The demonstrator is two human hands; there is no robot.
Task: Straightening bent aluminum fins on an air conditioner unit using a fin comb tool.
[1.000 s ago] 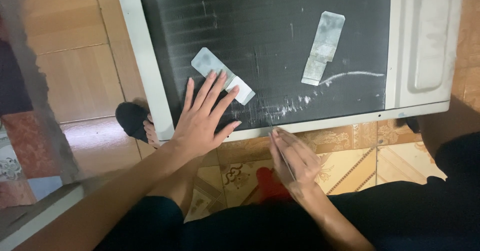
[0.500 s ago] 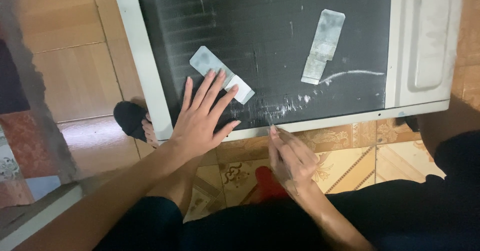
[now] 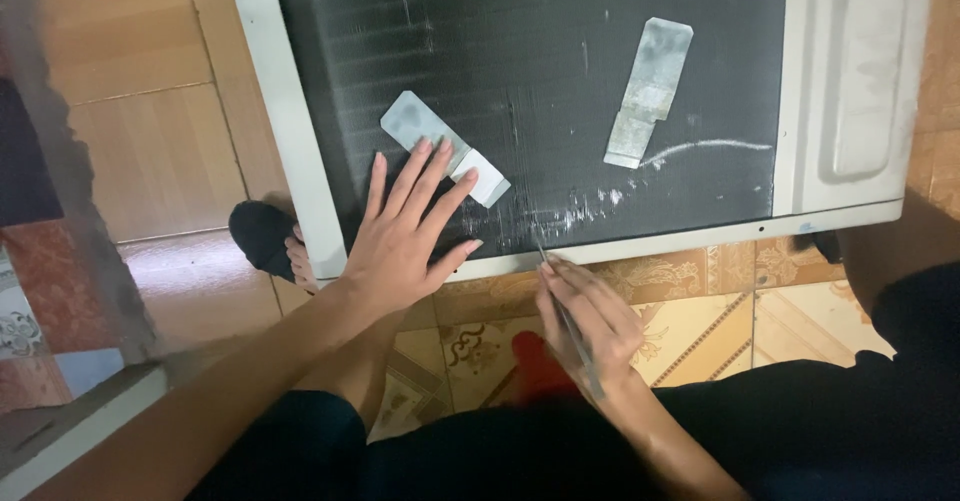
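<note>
Two tape patches [image 3: 445,148], one thin tool [image 3: 568,323], two hands [image 3: 400,241].

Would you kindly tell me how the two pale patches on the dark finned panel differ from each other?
The left patch lies under the left hand's fingertips; the right patch is untouched, apart from both hands. The left patch slants down to the right, the right patch down to the left. The left patch's lower end looks whiter; the right patch is a more even dull grey and creased. Both are flat, oblong and stuck on the same panel.
</note>
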